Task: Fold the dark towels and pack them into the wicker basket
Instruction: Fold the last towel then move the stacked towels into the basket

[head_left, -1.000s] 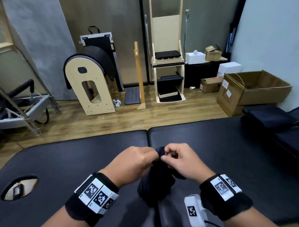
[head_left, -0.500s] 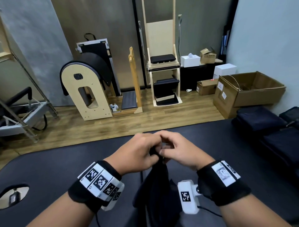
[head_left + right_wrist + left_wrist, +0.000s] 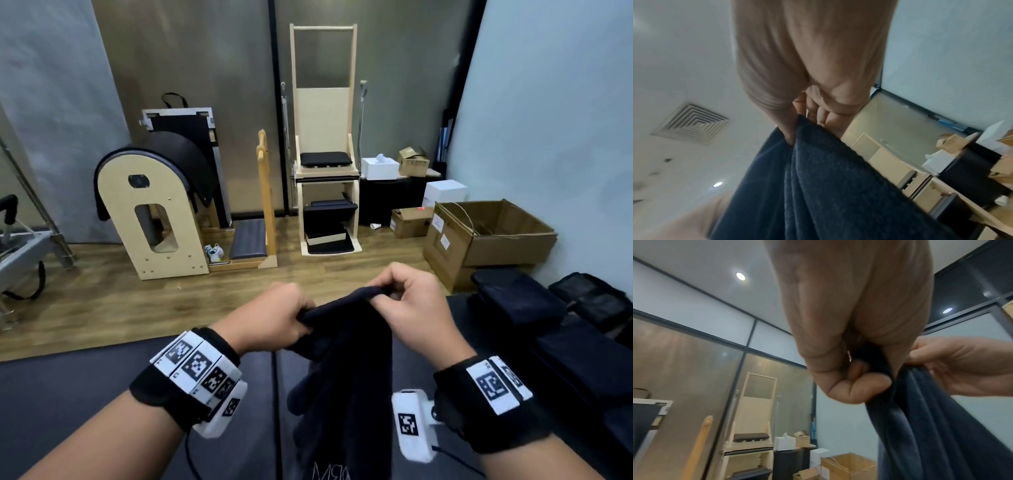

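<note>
A dark navy towel point(image 3: 346, 370) hangs in folds from both my hands above the black padded table point(image 3: 68, 404). My left hand point(image 3: 301, 318) grips one end of its top edge in a curled fist. My right hand point(image 3: 387, 294) pinches the other end a little higher. In the left wrist view the towel point(image 3: 931, 426) runs down from my left hand point(image 3: 869, 374), with the right hand point(image 3: 953, 366) beside it. The right wrist view shows my right hand point(image 3: 801, 128) pinching the towel point(image 3: 828, 186). Folded dark towels point(image 3: 520, 301) lie stacked at the table's right. No wicker basket is in view.
Beyond the table is a wooden floor with a pilates barrel point(image 3: 154, 212), a tall wooden chair frame point(image 3: 325, 164) and an open cardboard box point(image 3: 486, 236) near the right wall. A black bag point(image 3: 592, 298) lies at the far right of the table.
Both hands have risen, lifting the towel off the table. They have drawn apart along its top edge, so a short span of cloth now stretches between them.
</note>
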The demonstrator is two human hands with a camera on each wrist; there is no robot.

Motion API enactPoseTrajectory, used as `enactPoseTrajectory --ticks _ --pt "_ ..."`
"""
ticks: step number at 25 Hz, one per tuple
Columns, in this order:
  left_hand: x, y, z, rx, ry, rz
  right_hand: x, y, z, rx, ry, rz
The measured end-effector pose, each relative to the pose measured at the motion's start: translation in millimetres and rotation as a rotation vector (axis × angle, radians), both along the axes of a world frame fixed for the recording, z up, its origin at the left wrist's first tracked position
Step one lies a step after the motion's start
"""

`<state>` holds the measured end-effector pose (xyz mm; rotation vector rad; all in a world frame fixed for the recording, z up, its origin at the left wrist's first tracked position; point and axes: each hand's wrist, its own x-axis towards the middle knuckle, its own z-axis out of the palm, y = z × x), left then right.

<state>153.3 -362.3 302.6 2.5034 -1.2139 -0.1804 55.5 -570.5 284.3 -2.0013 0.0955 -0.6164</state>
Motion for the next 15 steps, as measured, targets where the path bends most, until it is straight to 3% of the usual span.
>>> enactPoseTrajectory --ticks 2,4,5,7,10,15 --pt "17 8 -5 -0.127 0.112 0.049 3 -18 -5 0.021 0.065 -0.081" --pt "23 6 -5 -0.36 0.269 0.069 6 -26 -14 -0.119 0.183 -0.13" --pt "20 1 -3 -0.422 0.296 0.041 6 -21 -15 -0.227 0.243 -0.067" --pt "15 -17 -4 -0.377 0.191 -0.077 14 3 -15 -0.412 0.288 0.128" --pt "16 -31 -15 -0.321 0.088 -0.1 26 26 -6 -0.362 0.198 0.154" --pt "18 -6 -67 -0.187 0.546 -0.091 23 3 -11 -0.261 0.196 0.114"
